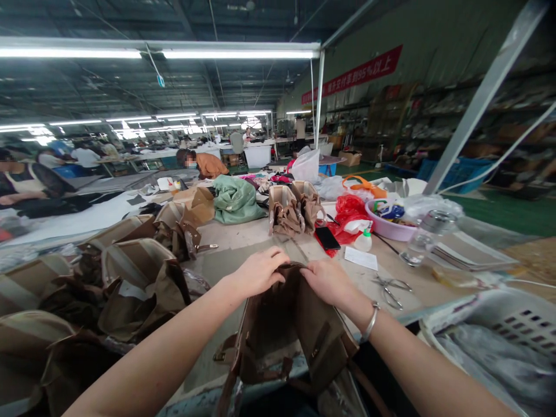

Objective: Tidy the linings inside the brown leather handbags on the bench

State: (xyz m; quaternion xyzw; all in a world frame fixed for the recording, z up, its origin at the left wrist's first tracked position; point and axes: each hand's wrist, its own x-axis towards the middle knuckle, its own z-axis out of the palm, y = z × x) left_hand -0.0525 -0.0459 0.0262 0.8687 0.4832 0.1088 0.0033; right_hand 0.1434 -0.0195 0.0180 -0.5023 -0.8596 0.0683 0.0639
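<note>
A dark brown fabric bag with straps and metal buckles hangs over the near edge of the worktable. My left hand is closed over the bag's top edge on the left. My right hand, with a silver bangle on the wrist, grips the same top edge on the right. Both hands sit close together, thumbs nearly touching, with the fingers curled over the fabric.
Several brown and beige bags are piled at the left. Two more bags stand behind. A black phone, scissors, a glue bottle, a pink bowl, a glass jar and a white basket lie to the right. Other people work at far tables.
</note>
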